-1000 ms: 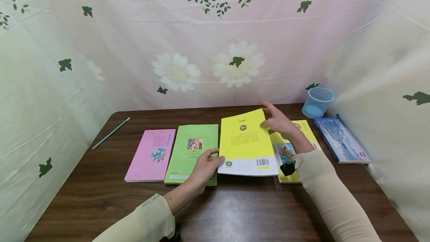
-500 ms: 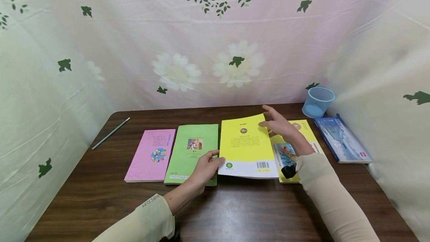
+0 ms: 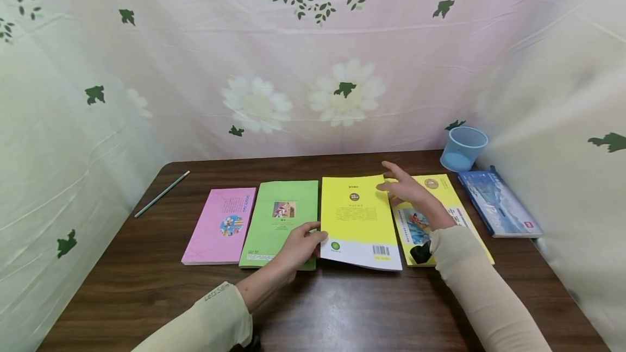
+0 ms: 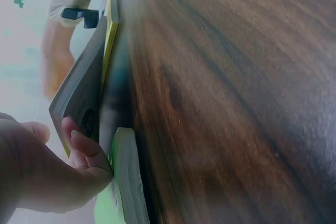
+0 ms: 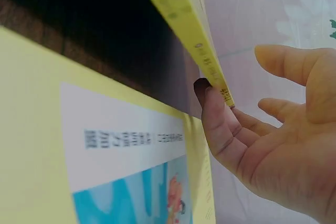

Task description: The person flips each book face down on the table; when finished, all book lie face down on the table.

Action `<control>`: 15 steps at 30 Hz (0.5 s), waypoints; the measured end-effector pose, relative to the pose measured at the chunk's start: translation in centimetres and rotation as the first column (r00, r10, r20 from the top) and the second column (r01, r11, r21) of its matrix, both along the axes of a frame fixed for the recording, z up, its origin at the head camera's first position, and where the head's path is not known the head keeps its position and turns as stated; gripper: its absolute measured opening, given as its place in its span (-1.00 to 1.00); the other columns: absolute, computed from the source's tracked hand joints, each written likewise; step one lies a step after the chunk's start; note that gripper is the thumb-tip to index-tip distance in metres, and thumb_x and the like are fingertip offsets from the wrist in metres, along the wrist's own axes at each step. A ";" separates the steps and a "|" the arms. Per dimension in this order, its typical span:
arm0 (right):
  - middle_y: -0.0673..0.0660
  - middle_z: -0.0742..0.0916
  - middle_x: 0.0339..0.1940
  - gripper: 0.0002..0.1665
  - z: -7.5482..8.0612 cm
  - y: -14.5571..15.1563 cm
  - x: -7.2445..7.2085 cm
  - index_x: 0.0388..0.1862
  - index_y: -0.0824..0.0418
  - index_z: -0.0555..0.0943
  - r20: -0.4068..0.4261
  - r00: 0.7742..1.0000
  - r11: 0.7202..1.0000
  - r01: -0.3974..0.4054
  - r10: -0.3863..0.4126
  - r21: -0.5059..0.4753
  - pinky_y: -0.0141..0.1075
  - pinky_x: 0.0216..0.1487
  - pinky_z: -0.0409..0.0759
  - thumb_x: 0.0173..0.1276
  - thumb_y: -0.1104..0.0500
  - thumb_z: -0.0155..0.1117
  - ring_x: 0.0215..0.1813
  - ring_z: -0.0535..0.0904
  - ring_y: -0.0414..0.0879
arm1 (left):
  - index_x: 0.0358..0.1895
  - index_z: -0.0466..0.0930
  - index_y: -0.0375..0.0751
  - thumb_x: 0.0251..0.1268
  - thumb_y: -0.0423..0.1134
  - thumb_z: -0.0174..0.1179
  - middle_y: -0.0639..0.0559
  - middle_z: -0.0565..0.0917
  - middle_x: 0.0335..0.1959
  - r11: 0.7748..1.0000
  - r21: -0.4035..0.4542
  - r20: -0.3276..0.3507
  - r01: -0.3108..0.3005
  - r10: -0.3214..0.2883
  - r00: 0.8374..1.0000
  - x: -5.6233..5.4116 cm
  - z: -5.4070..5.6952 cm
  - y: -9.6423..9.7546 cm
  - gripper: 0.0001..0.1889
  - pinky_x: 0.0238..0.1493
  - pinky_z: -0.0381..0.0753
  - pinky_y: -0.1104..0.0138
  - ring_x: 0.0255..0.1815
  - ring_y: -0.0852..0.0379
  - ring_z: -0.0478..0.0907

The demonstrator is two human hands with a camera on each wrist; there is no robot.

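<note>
Between my hands a thin yellow book [image 3: 357,216], back cover up with a white band and barcode, is held tilted over the table. My left hand [image 3: 298,246] pinches its lower left edge, thumb on the cover; the left wrist view shows the book [image 4: 84,85] raised, with a gap beneath. At the upper right corner my right hand [image 3: 411,192] grips the edge, one finger stretched out past it. In the right wrist view the fingers [image 5: 223,135] meet the spine. A second yellow book [image 3: 442,200] with a picture lies under my right forearm, partly hidden by it.
Left of the held book lie a green book [image 3: 271,238] and a pink book [image 3: 210,232], side by side. A thin pale stick [image 3: 162,194] rests at the far left. At the right are a blue book [image 3: 499,202] and a light blue cup [image 3: 463,149]. Patterned curtains enclose the dark table.
The far edge of the held yellow book has come down and its near edge has moved toward me. My right hand has lowered with it; my left hand has barely moved.
</note>
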State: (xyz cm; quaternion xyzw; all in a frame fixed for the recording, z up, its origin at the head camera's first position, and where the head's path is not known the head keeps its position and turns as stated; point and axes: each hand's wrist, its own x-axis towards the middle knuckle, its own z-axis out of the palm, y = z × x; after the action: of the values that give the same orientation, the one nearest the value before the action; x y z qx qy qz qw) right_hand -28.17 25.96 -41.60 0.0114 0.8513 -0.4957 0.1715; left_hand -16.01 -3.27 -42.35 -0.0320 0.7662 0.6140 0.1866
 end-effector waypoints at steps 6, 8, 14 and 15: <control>0.34 0.08 0.64 0.00 -0.7 -0.3 0.0 0.68 -0.07 -0.18 0.001 1.000 1.000 -0.006 0.006 0.010 -0.17 -0.04 0.66 0.47 0.05 0.17 0.23 0.51 0.26 | 0.43 0.36 -0.30 0.40 -0.12 0.16 -0.06 0.65 -0.32 0.999 -0.036 -0.002 0.031 -0.031 1.000 0.2 -0.1 -0.2 -0.40 -0.48 0.44 0.38 -0.46 0.11 0.54; 0.33 0.08 0.64 -0.01 -0.9 -0.3 0.0 0.68 -0.08 -0.17 0.003 1.000 1.000 -0.007 0.007 0.013 -0.19 -0.04 0.64 0.47 0.06 0.17 0.25 0.49 0.26 | 0.44 0.34 -0.31 0.41 -0.13 0.15 -0.07 0.65 -0.31 0.998 -0.045 0.000 0.045 -0.045 0.999 0.4 -0.1 -0.2 -0.40 -0.47 0.45 0.37 -0.45 0.10 0.55; 0.32 0.07 0.65 -0.03 -1.1 -0.5 -0.2 0.68 -0.09 -0.16 0.000 1.000 1.000 -0.013 0.013 0.021 -0.01 0.16 0.55 0.49 0.02 0.15 0.35 0.37 0.28 | 0.44 0.35 -0.30 0.42 -0.12 0.14 -0.09 0.70 -0.26 0.993 -0.080 -0.001 0.088 -0.088 0.996 0.5 0.2 -0.4 -0.41 -0.49 0.47 0.35 -0.39 0.05 0.59; 0.33 0.06 0.65 -0.03 -1.1 -0.5 -0.2 0.68 -0.08 -0.16 0.000 1.000 1.000 -0.017 0.017 0.026 0.06 0.21 0.52 0.49 0.02 0.15 0.38 0.33 0.31 | 0.43 0.37 -0.29 0.42 -0.12 0.13 -0.09 0.71 -0.24 0.992 -0.085 -0.001 0.095 -0.095 0.995 0.5 0.2 -0.4 -0.42 -0.49 0.46 0.34 -0.38 0.04 0.60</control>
State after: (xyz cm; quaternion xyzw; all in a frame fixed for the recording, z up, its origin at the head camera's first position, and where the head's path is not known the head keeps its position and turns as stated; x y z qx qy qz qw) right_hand -28.37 25.47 -42.73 0.0064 0.8578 -0.4831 0.1752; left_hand -15.55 -3.69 -42.17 -0.0019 0.7927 0.5715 0.2122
